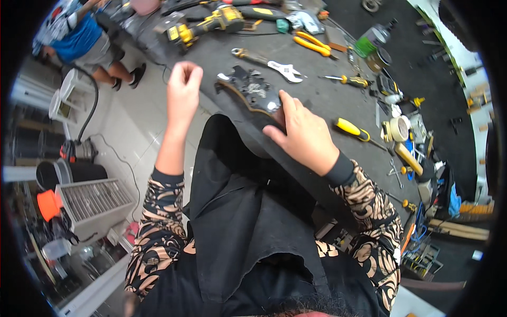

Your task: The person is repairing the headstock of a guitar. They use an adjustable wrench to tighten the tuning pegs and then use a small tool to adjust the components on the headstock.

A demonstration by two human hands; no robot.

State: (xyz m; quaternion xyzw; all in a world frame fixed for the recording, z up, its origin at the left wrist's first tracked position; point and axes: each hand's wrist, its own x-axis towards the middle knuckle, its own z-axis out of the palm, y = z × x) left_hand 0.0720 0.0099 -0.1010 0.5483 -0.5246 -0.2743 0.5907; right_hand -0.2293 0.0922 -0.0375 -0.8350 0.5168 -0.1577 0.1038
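Observation:
My right hand (306, 129) grips the right end of a black glossy plate-like part (252, 91) with an irregular outline and a brown edge, at the near edge of the dark workbench (317, 79). The thumb is toward me, the fingers on the far side. My left hand (184, 92) is raised to the left of the part, apart from it, with its fingers curled together; whatever they may pinch is hidden. Beyond the part lies an adjustable wrench (272, 66). To the right of my right hand is a yellow-handled screwdriver (353, 129).
Orange-handled pliers (314, 45), a yellow cordless power tool (211, 24) and a smaller screwdriver (348, 80) lie farther back. A green bottle (369, 41) and a tape roll (398, 128) stand at right. Another person (87, 42) is at the far left, near a white stool (68, 92).

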